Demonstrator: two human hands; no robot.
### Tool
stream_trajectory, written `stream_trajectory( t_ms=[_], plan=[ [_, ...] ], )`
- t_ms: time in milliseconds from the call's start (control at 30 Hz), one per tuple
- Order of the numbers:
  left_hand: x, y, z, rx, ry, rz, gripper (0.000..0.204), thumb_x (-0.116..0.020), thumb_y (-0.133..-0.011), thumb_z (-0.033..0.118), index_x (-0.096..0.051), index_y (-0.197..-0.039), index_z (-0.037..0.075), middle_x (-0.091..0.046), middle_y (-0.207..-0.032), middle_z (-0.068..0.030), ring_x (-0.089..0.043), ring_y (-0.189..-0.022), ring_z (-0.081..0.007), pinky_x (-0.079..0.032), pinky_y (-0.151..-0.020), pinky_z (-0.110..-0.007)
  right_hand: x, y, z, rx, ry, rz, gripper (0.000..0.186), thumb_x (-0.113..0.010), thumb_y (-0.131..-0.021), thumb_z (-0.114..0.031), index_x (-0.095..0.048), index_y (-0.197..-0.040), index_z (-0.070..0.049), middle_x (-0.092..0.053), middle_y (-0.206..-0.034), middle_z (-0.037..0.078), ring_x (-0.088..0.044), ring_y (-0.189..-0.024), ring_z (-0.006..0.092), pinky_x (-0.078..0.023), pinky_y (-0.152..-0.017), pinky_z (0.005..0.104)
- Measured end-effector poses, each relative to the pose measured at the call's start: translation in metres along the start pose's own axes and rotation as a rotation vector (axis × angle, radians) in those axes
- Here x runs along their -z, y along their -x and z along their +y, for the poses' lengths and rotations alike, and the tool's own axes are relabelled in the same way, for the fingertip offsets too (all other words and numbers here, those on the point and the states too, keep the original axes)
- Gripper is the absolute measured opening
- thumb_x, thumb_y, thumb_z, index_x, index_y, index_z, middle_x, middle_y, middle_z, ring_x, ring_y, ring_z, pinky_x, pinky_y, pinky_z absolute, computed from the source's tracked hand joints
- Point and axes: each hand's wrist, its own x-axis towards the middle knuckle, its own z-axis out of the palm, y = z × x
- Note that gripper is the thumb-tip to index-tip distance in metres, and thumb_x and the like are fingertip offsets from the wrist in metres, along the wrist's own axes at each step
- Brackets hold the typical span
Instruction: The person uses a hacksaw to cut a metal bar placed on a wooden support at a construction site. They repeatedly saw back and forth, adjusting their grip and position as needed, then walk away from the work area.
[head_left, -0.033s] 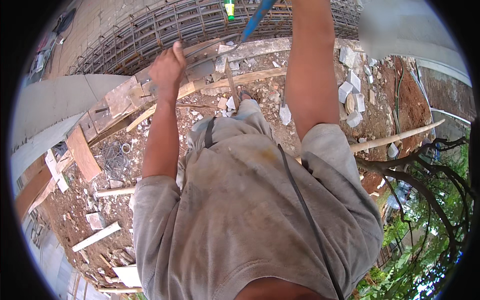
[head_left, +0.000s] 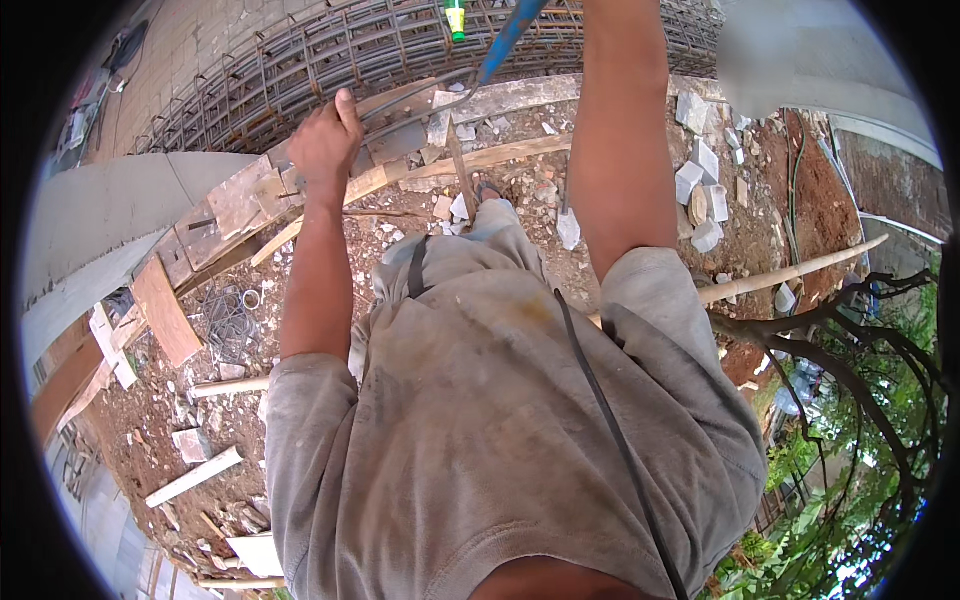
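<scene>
My left hand [head_left: 325,145] is closed, thumb uppermost, at the near end of a bent steel rod [head_left: 420,92]. The fingers are mostly hidden behind the hand. From there the rod runs right, in a narrow loop, to the lower end of a blue bar-like tool [head_left: 508,42], whose upper part is cut off by the top edge. My right forearm reaches up past the top edge, so the right hand is out of sight.
Beyond my hands lies a long rebar cage [head_left: 330,50], with a green-capped bottle [head_left: 456,20] over it. Wooden boards [head_left: 235,205] run along a grey concrete edge. Broken white blocks [head_left: 705,160] and rubble cover the ground; a bamboo pole [head_left: 790,275] and branches [head_left: 840,350] are at right.
My left hand has shifted slightly left, its thumb now more raised. The blue tool's lower end has moved a little left and down. The right arm is almost unmoved.
</scene>
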Motion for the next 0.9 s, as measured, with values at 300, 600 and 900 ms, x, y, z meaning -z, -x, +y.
stream_trajectory(
  t_ms=[300,600,900],
  plan=[
    [-0.012,-0.021,-0.031,-0.165,0.170,0.020,0.050,-0.049,-0.098,0.043,-0.073,-0.075,0.006,-0.068,-0.073,-0.0207,-0.068,-0.073,-0.0388,-0.054,-0.067,-0.048,0.016,0.012,-0.017,-0.271,-0.362,-0.175,0.040,-0.065,-0.094,-0.021,-0.043,-0.061,-0.019,-0.036,-0.049,-0.007,-0.032,-0.038,0.0060,-0.026,-0.038,0.0256],
    [-0.009,-0.032,-0.034,0.014,0.120,-0.346,0.055,-0.045,-0.098,0.047,-0.074,-0.080,0.004,-0.068,-0.081,-0.0273,-0.066,-0.082,-0.0474,-0.053,-0.078,-0.054,0.030,0.034,-0.036,-0.190,-0.270,-0.102,0.040,-0.064,-0.094,-0.028,-0.041,-0.063,-0.019,-0.030,-0.051,-0.008,-0.024,-0.038,0.0039,-0.023,-0.037,0.0231],
    [-0.012,-0.026,-0.038,-0.006,0.184,-0.292,0.052,-0.044,-0.099,0.040,-0.069,-0.076,0.001,-0.065,-0.075,-0.0286,-0.064,-0.075,-0.0500,-0.051,-0.072,-0.056,0.075,0.047,-0.046,-0.136,-0.354,-0.434,0.036,-0.044,-0.098,-0.029,-0.034,-0.065,-0.018,-0.032,-0.049,-0.001,-0.032,-0.040,0.0110,-0.031,-0.044,0.0343]
  ],
)
